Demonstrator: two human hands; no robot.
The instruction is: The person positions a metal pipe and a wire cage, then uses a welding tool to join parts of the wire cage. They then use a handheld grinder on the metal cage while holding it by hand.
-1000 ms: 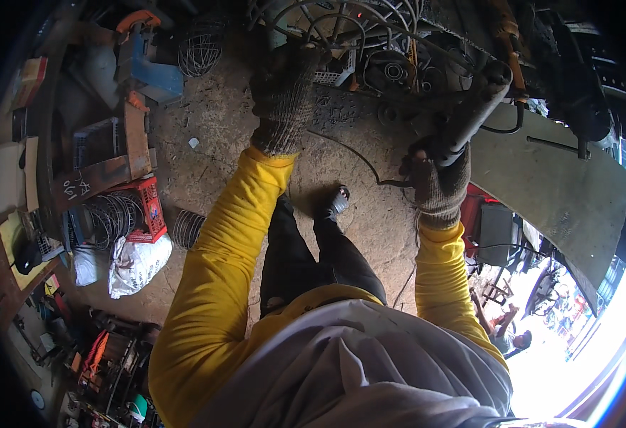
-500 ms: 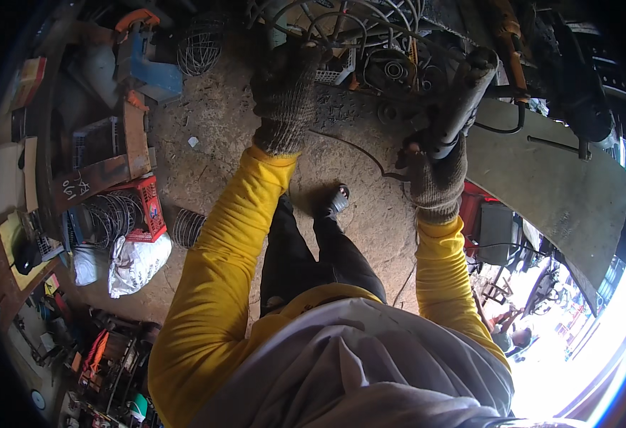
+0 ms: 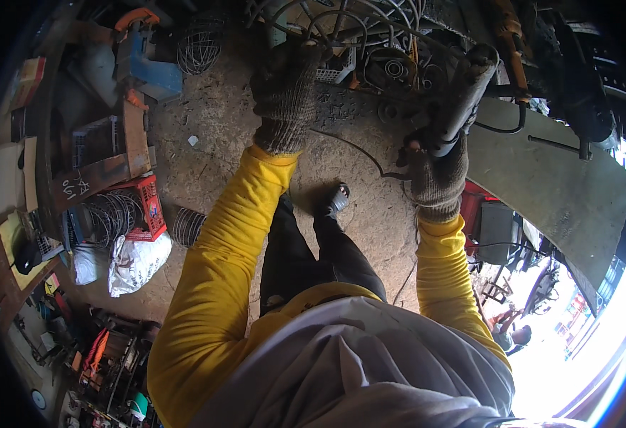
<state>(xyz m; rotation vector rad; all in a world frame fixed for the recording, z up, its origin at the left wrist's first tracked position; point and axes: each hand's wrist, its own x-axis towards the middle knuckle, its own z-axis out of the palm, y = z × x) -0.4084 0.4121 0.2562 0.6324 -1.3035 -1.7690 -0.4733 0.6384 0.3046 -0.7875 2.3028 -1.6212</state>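
My right hand (image 3: pixel 438 178), in a grey-brown knitted glove, is closed around a grey cylindrical tool (image 3: pixel 457 107) that slants away to the upper right. A dark cord (image 3: pixel 363 151) runs over the floor to the side of this hand. The tool's exact kind is unclear in the shadow. My left hand (image 3: pixel 284 100), gloved alike, reaches forward at the upper middle with its fingers bent. Whatever it grips is too dark to make out. Just beyond its fingertips are looped metal rods (image 3: pixel 334 21) and a greenish post (image 3: pixel 277 32).
A grey metal sheet (image 3: pixel 548 178) with a bent corner lies at right, beside an orange-and-black power tool (image 3: pixel 509 32). On the left are a blue metal piece (image 3: pixel 145 71), a red crate (image 3: pixel 149 207), wire coils (image 3: pixel 109 217) and a white sack (image 3: pixel 138 264). Another person (image 3: pixel 516 335) is at lower right.
The far end of the grey tool has shifted very slightly up. Both hands stay nearly where they were.
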